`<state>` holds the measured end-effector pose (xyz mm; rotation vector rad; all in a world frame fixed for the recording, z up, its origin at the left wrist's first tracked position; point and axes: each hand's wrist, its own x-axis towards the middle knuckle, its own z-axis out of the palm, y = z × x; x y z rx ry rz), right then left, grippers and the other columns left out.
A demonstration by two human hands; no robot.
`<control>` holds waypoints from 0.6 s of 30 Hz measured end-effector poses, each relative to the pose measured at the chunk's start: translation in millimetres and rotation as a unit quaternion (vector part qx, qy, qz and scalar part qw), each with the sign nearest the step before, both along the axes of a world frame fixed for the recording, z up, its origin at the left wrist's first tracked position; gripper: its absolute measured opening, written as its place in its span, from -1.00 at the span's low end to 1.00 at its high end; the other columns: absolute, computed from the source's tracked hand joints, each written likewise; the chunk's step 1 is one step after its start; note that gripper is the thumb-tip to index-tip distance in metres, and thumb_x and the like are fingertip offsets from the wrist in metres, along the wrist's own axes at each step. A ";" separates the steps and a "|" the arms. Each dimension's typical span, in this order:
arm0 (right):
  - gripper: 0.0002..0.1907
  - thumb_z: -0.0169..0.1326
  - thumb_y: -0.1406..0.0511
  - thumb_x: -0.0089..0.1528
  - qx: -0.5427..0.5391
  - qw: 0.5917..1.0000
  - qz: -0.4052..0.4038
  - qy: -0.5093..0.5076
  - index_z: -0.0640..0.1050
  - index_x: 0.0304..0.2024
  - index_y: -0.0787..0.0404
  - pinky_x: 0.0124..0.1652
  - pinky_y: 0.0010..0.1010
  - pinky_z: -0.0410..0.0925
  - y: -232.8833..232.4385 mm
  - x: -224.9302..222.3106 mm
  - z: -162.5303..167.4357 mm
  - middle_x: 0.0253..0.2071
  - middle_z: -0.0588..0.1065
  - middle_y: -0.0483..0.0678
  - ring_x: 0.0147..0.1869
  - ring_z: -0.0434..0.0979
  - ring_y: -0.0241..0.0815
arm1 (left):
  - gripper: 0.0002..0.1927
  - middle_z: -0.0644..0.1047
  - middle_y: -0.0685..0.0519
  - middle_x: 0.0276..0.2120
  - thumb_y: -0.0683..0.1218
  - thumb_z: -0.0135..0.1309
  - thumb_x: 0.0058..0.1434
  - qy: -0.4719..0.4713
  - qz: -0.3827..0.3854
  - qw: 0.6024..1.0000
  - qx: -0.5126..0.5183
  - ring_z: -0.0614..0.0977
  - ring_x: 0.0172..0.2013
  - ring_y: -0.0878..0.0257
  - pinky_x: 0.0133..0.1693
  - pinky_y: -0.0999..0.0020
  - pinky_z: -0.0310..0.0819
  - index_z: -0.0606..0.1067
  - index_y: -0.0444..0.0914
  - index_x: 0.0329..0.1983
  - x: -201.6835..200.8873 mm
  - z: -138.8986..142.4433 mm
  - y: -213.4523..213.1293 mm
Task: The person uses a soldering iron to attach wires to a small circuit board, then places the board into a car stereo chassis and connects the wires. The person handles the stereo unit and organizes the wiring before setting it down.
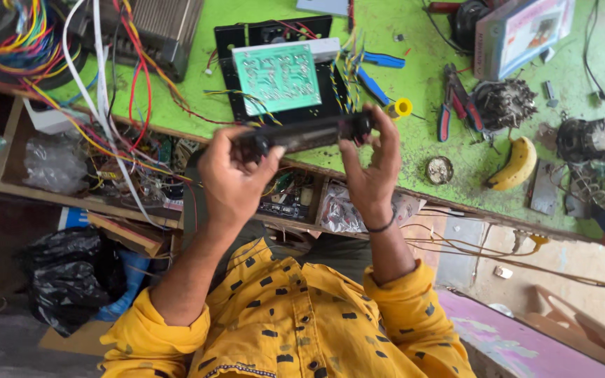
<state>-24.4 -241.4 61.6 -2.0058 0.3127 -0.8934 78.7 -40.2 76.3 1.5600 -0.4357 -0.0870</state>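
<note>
A worn green bench [414, 105] fills the background. Beyond the grip lies a pale green circuit board [278, 75] on a black frame, unattached, wires loose. The left hand [231, 183] and right hand [370, 164] each pinch one end of a long, black panel [302, 133], with a round knob under each thumb. It looks like hard plastic.

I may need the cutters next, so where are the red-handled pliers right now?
In the head view, the pliers lie on the green bench at upper right, between the yellow solder spool and the banana.
</note>
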 end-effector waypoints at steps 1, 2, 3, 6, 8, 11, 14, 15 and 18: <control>-0.30 0.26 0.50 0.31 -0.016 1.000 -0.002 -0.005 0.29 0.44 0.21 0.23 -0.35 0.41 1.4 5.3 3.3 0.42 0.31 0.08 0.41 0.41 -0.12 | -0.63 0.53 0.12 -0.34 -0.21 0.39 0.23 0.010 0.004 1.000 -0.007 0.47 -0.40 0.48 -0.38 0.55 0.39 0.44 -0.37 -0.04 5.6 7.8 -1.1; -0.31 0.27 0.51 0.31 -0.032 0.999 -0.003 -0.011 0.30 0.44 0.22 0.27 -0.33 0.41 2.7 11.7 7.1 0.43 0.28 0.08 0.45 0.38 -0.11 | -0.64 0.54 0.13 -0.30 -0.21 0.37 0.25 0.018 -0.003 0.999 -0.029 0.51 -0.35 0.49 -0.34 0.57 0.43 0.42 -0.36 -0.03 11.5 15.2 -2.3; -0.34 0.25 0.51 0.34 0.001 0.999 0.008 -0.040 0.33 0.44 0.21 0.29 -0.33 0.41 5.0 20.5 10.4 0.43 0.26 0.08 0.46 0.36 -0.12 | -0.64 0.56 0.14 -0.26 -0.21 0.34 0.27 0.024 -0.010 0.998 -0.052 0.54 -0.30 0.50 -0.29 0.58 0.47 0.40 -0.35 -0.02 18.0 22.2 -3.0; -0.40 0.25 0.50 0.35 0.010 0.996 0.025 -0.085 0.39 0.41 0.20 0.33 -0.31 0.43 8.6 39.3 25.3 0.45 0.21 0.09 0.48 0.34 -0.09 | -0.65 0.56 0.13 -0.23 -0.22 0.34 0.30 0.008 -0.007 0.998 -0.062 0.56 -0.26 0.50 -0.23 0.57 0.50 0.38 -0.35 -0.03 32.9 37.5 -5.1; -0.41 0.30 0.48 0.28 -0.102 0.993 -0.002 -0.051 0.42 0.34 0.20 0.33 -0.28 0.45 6.3 41.5 38.6 0.48 0.19 0.11 0.51 0.33 0.01 | -0.65 0.55 0.12 -0.24 -0.22 0.35 0.29 0.003 0.000 0.999 -0.049 0.55 -0.27 0.48 -0.24 0.56 0.49 0.39 -0.35 -0.04 37.7 42.8 -5.8; -0.56 0.31 0.46 0.34 -0.113 0.993 0.032 -0.003 0.54 0.25 0.19 0.24 -0.35 0.47 2.7 40.8 55.9 0.50 0.14 0.13 0.30 0.51 -0.06 | -0.65 0.56 0.10 -0.23 -0.22 0.34 0.28 0.011 -0.002 0.999 -0.036 0.56 -0.27 0.47 -0.25 0.56 0.50 0.39 -0.35 -0.04 41.9 46.7 -3.6; -0.62 0.32 0.45 0.30 -0.113 0.992 0.042 0.033 0.58 0.16 0.23 0.22 -0.32 0.48 -0.2 39.8 68.0 0.47 0.15 0.13 0.26 0.56 -0.05 | -0.65 0.58 0.09 -0.20 -0.22 0.34 0.29 -0.002 -0.008 0.999 -0.032 0.60 -0.23 0.46 -0.20 0.54 0.54 0.40 -0.36 -0.02 45.9 49.5 -2.3; -0.62 0.32 0.45 0.29 -0.115 0.992 0.042 0.035 0.58 0.15 0.24 0.21 -0.31 0.48 -0.9 40.7 70.7 0.47 0.16 0.14 0.25 0.57 -0.05 | -0.65 0.58 0.08 -0.18 -0.22 0.34 0.29 -0.012 -0.005 1.000 -0.028 0.60 -0.22 0.45 -0.19 0.53 0.55 0.40 -0.37 -0.01 47.3 50.9 -2.6; -0.63 0.32 0.45 0.28 -0.116 0.992 0.037 0.041 0.60 0.14 0.24 0.19 -0.31 0.49 -0.4 43.1 76.0 0.46 0.17 0.15 0.24 0.58 -0.06 | -0.64 0.60 0.03 -0.14 -0.22 0.34 0.31 -0.034 -0.007 0.999 -0.013 0.62 -0.19 0.41 -0.18 0.49 0.59 0.40 -0.37 0.02 49.4 55.9 -3.3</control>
